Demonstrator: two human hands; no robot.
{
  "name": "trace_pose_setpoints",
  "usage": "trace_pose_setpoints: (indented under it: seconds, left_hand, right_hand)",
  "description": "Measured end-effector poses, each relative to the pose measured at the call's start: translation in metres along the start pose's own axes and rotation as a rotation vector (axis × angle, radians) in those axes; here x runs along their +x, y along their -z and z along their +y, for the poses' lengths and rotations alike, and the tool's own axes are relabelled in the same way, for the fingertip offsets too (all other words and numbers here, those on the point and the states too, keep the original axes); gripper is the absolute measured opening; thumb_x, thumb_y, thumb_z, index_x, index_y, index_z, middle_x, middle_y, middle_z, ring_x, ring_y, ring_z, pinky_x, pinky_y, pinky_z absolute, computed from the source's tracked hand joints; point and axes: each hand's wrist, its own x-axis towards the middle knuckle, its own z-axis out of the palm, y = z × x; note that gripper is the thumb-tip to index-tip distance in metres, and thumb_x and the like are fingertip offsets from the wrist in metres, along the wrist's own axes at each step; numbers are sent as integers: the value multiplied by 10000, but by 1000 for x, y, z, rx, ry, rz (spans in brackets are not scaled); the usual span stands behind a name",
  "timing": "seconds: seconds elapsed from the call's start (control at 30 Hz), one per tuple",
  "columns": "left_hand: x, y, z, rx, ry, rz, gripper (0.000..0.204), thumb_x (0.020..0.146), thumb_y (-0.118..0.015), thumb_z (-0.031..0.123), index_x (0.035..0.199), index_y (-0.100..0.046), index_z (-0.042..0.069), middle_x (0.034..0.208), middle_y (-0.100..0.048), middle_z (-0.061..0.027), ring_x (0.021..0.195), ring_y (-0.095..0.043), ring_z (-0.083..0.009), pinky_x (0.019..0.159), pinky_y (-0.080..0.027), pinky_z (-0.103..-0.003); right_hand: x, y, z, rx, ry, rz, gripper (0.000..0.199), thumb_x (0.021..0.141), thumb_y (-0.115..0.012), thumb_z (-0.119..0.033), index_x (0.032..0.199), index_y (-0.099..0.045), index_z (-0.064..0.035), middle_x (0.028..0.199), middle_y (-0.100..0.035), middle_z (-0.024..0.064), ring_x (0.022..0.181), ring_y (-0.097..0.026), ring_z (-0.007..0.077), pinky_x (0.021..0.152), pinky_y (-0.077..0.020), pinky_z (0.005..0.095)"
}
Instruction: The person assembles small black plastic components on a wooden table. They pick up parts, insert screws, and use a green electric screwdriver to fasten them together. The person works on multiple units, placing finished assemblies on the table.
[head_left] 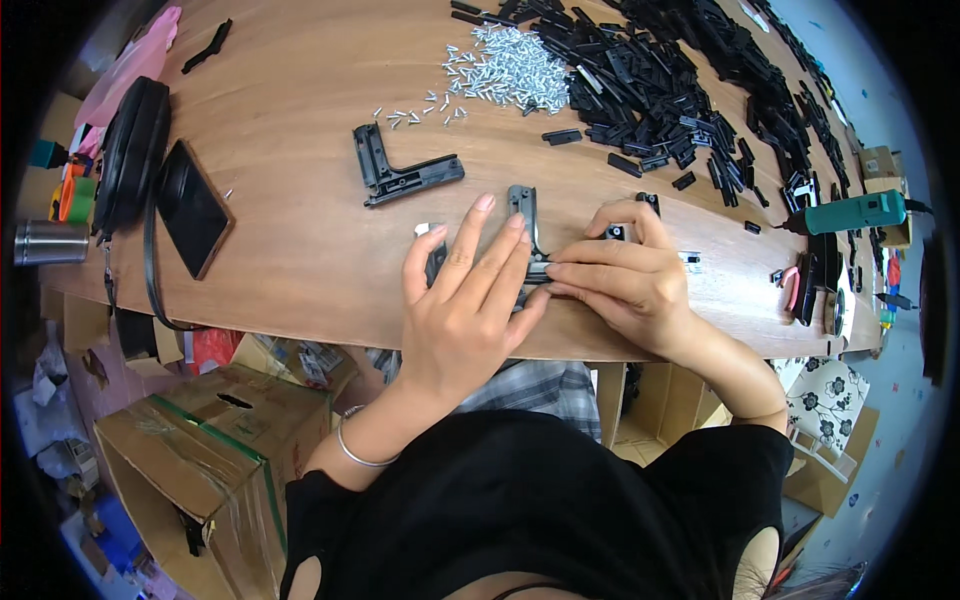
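A black plastic shell half [523,205], shaped like a pistol, lies at the table's near edge, mostly covered by my hands. Over its left side my left hand [462,310] spreads its fingers, with the thumb close to the shell's lower part. My right hand [640,285] pinches at the shell's middle with thumb and fingertips; what is between them is hidden. Another small dark piece [436,262] shows partly under the left fingers. A second open shell half [405,180], with ribs inside, rests farther off to the left. Small black pieces [615,233] lie beside the right hand.
Silver screws [515,68] are heaped at the far middle, beside a large pile of black plastic parts [640,90]. A teal electric screwdriver [850,213] and pink-handled pliers [791,288] are at right. A phone [193,210] and black case [135,155] lie left; a cardboard box [200,440] stands below.
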Motion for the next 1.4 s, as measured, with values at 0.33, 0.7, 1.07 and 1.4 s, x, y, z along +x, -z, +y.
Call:
trace_pose_setpoints:
  seconds: [0.33, 0.7, 1.07, 1.4]
  left_hand:
    - [-1, -4, 0, 31, -12, 14, 398, 661, -735, 275, 986, -652, 62, 1107, -617, -21, 1168, -487, -255, 962, -265, -411]
    - [-4, -4, -1, 28, -20, 83, 540, 675, -699, 477, 1018, -633, 66, 1070, -629, -35, 1145, -499, -291, 943, -273, -410]
    - [-11, 0, -7, -69, -70, 256, 458, 753, -649, 463, 1032, -606, 103, 1043, -626, -32, 1084, -530, -317, 794, -385, -353]
    - [-13, 0, -10, -147, -74, 356, 441, 747, -676, 414, 1015, -585, 76, 998, -623, -47, 1022, -545, -297, 793, -434, -354]
  right_hand:
    - [10, 17, -1, -128, 51, -213, 217, 664, -707, -189, 857, -682, -93, 927, -641, -6, 856, -530, 186, 787, -357, 365]
    - [89, 35, 162, -371, -475, 191, 210, 736, -664, -170, 922, -679, -73, 810, -674, 106, 749, -657, 227, 717, -507, 311]
    - [102, 58, 181, -276, -712, -284, 272, 680, -680, -93, 950, -680, -55, 842, -678, 115, 792, -646, 178, 758, -491, 285]
    - [153, 12, 245, -523, -652, -52, 310, 627, -731, -268, 882, -702, -93, 882, -664, 140, 851, -640, 286, 806, -493, 359]
